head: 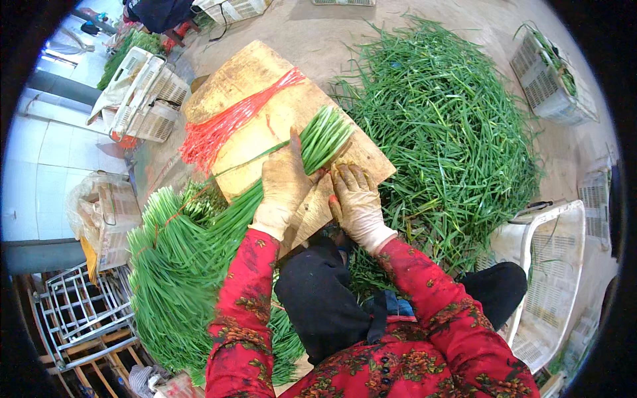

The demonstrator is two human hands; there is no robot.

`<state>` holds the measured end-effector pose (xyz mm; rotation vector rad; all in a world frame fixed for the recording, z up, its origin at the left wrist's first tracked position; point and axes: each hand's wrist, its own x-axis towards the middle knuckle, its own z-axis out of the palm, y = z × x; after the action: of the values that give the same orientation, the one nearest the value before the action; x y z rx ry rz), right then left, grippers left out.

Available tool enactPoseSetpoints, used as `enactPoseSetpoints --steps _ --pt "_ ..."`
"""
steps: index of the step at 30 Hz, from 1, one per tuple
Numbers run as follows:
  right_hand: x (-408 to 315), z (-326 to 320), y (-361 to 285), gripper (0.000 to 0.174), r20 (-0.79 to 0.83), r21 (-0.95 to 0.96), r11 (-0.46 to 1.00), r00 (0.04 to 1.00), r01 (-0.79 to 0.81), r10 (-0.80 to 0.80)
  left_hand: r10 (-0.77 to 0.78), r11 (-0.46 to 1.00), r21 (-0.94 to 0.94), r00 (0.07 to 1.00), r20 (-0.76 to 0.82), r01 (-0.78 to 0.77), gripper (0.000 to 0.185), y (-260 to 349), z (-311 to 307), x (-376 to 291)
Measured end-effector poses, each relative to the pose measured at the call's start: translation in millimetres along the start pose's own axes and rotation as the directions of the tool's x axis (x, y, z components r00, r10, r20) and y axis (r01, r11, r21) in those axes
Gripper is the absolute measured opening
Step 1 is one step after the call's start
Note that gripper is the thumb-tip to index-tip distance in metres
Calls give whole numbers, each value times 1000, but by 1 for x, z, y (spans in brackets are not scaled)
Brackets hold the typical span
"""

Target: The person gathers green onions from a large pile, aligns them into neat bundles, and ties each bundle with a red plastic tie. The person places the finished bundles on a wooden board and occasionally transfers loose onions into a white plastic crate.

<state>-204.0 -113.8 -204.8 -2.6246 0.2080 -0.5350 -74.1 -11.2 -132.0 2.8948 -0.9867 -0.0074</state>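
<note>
My left hand (284, 180), in a soiled pale glove, is wrapped around a bundle of long green stalks, likely garlic chives (326, 137). The bundle lies across a worn wooden board (249, 74), cut ends towards the far right. My right hand (356, 201), gloved too, rests by the board's near right edge, fingers bent beside a bit of red tie (326, 170) at the bundle. Whether its fingers pinch that tie is hidden. A fan of red plastic strings (239, 119) lies on the board, left of the bundle.
Left of my legs is a heap of tied green bundles (174, 263). A large pile of loose green leaves (448, 124) covers the floor on the right. Plastic crates (547, 278) stand nearby, others (154, 104) at far left. A person in dark clothing (159, 15) sits at the back.
</note>
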Motion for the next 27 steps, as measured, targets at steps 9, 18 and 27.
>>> enactPoseSetpoints --steps 9,18,27 --pt "-11 25 8 56 -75 -10 997 995 71 -72 119 979 -127 956 -269 -158 87 -25 19 15" --pt "0 -58 -4 43 265 460 883 964 -93 -37 -37 936 -352 987 -156 -20 74 -44 36 2" --pt "-296 -339 163 33 -201 678 593 665 -435 719 169 975 153 985 -38 -161 99 -26 -2 21"
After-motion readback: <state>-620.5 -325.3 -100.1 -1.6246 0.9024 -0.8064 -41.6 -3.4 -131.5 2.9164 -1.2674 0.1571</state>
